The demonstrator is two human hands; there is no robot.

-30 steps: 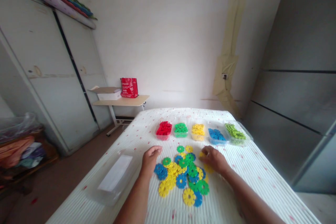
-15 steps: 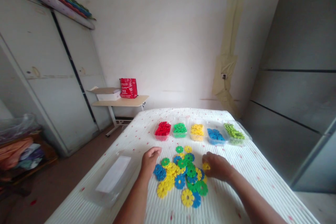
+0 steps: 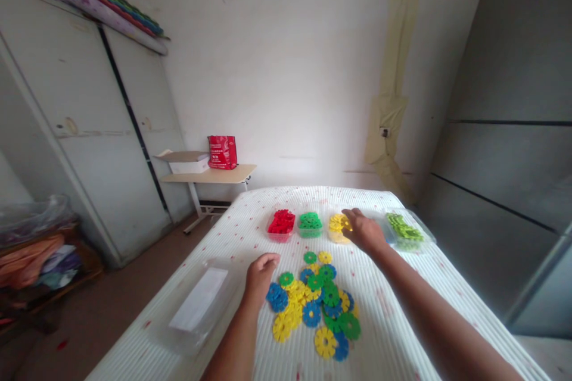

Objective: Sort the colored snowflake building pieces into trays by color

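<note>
A loose heap of yellow, blue and green toothed plastic discs (image 3: 315,303) lies on the white ribbed bed cover (image 3: 402,309). Beyond it stands a row of small clear trays: red (image 3: 280,223), green (image 3: 310,223), yellow (image 3: 335,227) and lime green (image 3: 404,229). A blue tray is mostly hidden behind my right hand. My right hand (image 3: 363,231) reaches over the yellow tray, its fingers pinched on a yellow disc. My left hand (image 3: 261,271) rests at the heap's left edge with its fingers curled under and nothing showing in them.
A clear plastic box (image 3: 201,303) with a white sheet lies on the bed at the left. Past the bed a small side table (image 3: 210,175) carries a red bag and a white box. A grey wardrobe (image 3: 89,149) stands at the left.
My right hand picked a yellow disc from the heap's right side and moved away from me to the yellow tray. My left hand stayed beside the heap.
</note>
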